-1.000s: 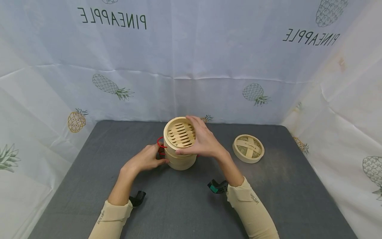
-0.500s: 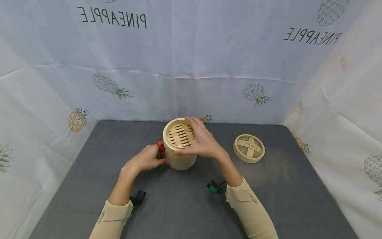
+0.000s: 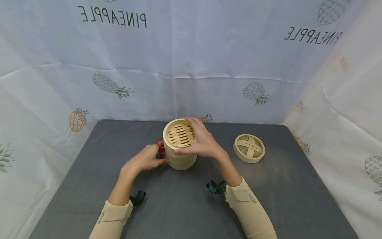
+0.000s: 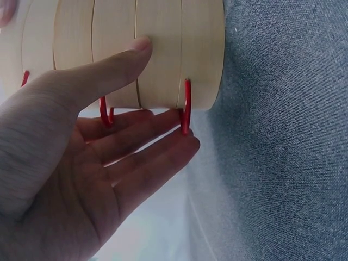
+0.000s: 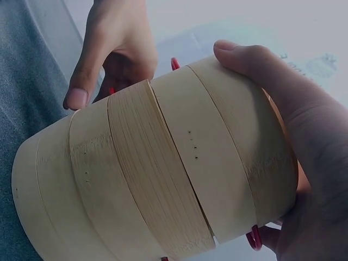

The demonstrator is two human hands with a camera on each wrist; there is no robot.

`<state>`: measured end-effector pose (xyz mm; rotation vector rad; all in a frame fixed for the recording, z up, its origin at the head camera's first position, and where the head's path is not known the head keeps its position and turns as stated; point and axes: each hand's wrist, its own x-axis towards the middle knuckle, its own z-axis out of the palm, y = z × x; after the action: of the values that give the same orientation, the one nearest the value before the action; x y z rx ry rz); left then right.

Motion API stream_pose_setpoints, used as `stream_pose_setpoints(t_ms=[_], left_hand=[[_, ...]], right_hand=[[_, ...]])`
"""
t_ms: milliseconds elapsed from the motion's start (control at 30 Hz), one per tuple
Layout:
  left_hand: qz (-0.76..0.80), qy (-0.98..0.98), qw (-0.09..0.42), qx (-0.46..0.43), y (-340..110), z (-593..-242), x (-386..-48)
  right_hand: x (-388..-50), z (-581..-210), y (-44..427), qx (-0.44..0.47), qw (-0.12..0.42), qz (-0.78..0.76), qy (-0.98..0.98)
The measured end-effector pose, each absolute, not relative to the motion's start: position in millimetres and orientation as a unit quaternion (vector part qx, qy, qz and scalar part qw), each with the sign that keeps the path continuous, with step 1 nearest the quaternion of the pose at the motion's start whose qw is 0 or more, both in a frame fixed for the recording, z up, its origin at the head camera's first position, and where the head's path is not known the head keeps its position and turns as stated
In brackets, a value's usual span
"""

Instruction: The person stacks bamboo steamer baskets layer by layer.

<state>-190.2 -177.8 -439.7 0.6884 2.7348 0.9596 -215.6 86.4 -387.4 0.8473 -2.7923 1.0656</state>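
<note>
Head view: Two round bamboo baskets stand stacked on a dark grey table, near its far edge and slightly left of centre. The right hand grasps the upper basket from the right, thumb on the near wall and fingers at the far rim. The slotted base inside the upper basket is visible from above. The left hand grasps the lower basket from the left; its thumb bears on the wall and its fingers pass behind the red loops. A woven lid lies on the table to the right, well apart from the stack. A pale cloth printed with pineapples hangs behind the table.

Left wrist view: The left thumb lies across the banded bamboo wall. The remaining fingers extend along the other side, close to the red loops; two fingertips reach behind the wall's edge. Part of the right hand shows in the upper left corner.

Right wrist view: The right hand wraps the rim end of the upper basket, thumb flat on the wall. A dark seam crosses the stack and widens at one end. The left hand appears beyond the stack, thumb tip against the wall.
</note>
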Motion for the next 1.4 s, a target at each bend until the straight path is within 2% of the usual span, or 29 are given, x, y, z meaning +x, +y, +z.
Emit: stream_pose_setpoints(t_ms=[1400], left_hand=[[0.309,0.920,0.072,0.229,-177.9,-440.1,-191.1]], right_hand=[[-215.9,-389.1,85.7,0.258,-0.004,0.353,-0.899]])
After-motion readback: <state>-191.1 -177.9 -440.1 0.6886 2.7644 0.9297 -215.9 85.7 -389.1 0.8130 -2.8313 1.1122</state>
